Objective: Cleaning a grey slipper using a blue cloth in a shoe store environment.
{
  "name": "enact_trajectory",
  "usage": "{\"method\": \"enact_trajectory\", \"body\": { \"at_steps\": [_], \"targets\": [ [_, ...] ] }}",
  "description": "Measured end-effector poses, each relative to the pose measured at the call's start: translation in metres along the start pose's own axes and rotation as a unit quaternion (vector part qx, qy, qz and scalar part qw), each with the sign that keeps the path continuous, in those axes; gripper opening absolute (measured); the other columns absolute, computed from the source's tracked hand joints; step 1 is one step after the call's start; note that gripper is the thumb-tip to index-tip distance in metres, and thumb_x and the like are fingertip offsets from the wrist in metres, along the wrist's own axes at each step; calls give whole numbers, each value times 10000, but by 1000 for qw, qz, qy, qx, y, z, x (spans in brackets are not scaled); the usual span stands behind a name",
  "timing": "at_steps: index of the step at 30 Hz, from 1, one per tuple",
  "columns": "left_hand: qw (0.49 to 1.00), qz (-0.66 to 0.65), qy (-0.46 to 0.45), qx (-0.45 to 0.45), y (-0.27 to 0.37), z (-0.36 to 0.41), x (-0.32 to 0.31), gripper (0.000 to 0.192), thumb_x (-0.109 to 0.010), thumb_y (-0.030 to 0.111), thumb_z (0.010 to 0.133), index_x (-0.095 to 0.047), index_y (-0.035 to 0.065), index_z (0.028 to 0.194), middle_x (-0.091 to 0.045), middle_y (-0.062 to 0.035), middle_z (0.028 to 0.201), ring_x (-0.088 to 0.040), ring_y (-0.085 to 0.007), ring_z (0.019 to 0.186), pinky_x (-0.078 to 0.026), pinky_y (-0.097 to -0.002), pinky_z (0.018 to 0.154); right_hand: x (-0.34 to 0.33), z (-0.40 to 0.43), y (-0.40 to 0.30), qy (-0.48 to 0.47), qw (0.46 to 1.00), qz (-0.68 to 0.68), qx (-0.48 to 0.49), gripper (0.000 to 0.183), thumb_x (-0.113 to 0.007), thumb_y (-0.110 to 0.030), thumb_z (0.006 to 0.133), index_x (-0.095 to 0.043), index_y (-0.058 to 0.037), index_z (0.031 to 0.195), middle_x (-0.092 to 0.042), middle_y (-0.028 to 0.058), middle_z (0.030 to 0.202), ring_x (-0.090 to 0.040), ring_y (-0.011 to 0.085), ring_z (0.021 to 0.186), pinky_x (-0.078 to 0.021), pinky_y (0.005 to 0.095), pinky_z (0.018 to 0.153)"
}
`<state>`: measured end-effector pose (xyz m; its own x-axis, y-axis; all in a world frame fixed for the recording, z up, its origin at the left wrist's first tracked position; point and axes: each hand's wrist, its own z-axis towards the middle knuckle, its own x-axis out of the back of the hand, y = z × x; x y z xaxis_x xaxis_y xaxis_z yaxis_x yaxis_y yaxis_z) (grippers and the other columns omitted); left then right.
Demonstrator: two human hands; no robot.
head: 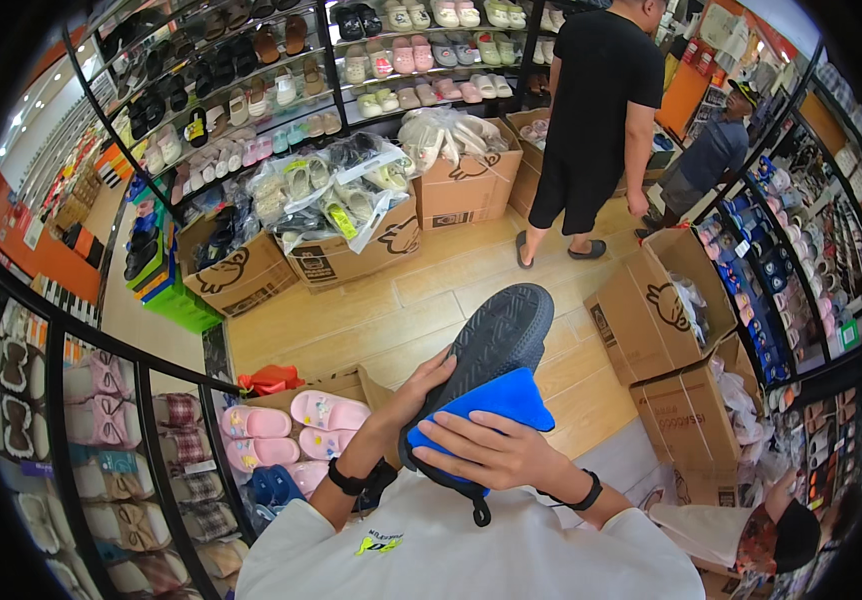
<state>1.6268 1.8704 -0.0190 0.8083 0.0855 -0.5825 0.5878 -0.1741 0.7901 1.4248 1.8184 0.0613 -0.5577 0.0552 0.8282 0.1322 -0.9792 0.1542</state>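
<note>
A dark rubber slipper is held up before my chest, its patterned sole facing the camera. My left hand grips its left edge, with the thumb over the sole and the other fingers hidden behind. My right hand lies spread over a blue cloth and presses it against the lower part of the slipper. A dark loop hangs below the cloth. Both wrists carry black bands.
Open cardboard boxes of bagged shoes stand along the shelves ahead, with more boxes at the right. Pink slippers fill a box at lower left beside a black rack. A person in black stands ahead; others are at the right.
</note>
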Motion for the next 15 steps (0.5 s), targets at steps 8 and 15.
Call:
{"method": "enact_trajectory", "body": {
  "at_steps": [8, 15],
  "targets": [
    [995, 42, 5, 85, 23, -21, -11, 721, -532, 406, 1115, -298, 6, 1667, -405, -116, 1673, -441, -205, 1499, -346, -338, 1250, 17, -3, 27, 53, 981, -34, -182, 443, -738, -363, 960, -716, -227, 1381, -679, 58, 1444, -646, 235, 1313, -382, 437, 1175],
    [1000, 3, 20, 22, 9, -9, -6, 571, -515, 384, 1136, -441, 56, 1598, -608, -71, 1480, -621, -158, 1273, -503, -315, 1108, -1, 5, -1, 21, 999, -39, -25, 391, -620, -258, 1016, -708, -217, 1395, -678, 16, 1448, -638, 174, 1338, -428, 346, 1128]
  ]
}}
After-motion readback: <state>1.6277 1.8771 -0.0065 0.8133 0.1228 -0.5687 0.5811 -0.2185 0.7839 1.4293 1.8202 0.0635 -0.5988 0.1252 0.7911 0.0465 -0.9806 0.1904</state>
